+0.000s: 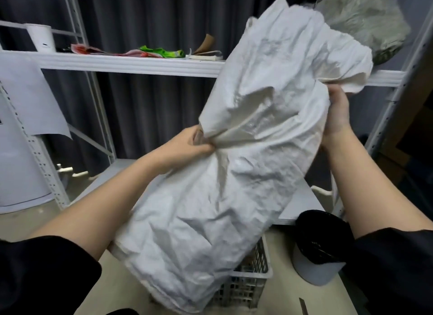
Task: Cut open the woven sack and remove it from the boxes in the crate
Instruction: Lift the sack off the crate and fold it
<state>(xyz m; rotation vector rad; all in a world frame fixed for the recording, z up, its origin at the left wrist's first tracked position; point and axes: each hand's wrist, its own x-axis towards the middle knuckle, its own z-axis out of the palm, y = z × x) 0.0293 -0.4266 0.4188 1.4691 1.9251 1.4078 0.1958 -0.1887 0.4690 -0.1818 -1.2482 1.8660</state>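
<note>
1. Starting from the left of the woven sack [246, 150]: there's a white shelf rack [131, 62] behind it with a white cup [41, 37], some red and green wrappers [161, 52] and a small booklet [205, 55] on the board. No print on any of it that I can actually read, too blurry

2. left hand [189, 146] is bunched tight on a fold at the sack's left edge, about mid-height, fingers curled right into the fabric

3. the sack itself is up in the air, tilted, top leaning toward the right, bottom end hanging over the white plastic crate [253, 277] at the lower middle. It looks slack and crumpled, so I'd guess it's basically hollow by now and light. Thin, crinkly, soft woven plastic, probably a bit slick, so grabbing a gathered fold like this seems smarter than a flat pinch. Can't see any boxes clearly through the crate's mesh, just something brownish inside. No logo or writing on the sack that I can spot

4. right hand [337, 118] is on the sack's right side near the top, clamped on the loose cloth there, fingertips hidden behind the material. Hands are well apart, sack between them

5. right of the sack, low down: a black-and-grey cap-like thing [321, 249] on the table next to the crate, plus a slim tool [304, 306] at the bottom edge, maybe the cutter, can't tell
</note>
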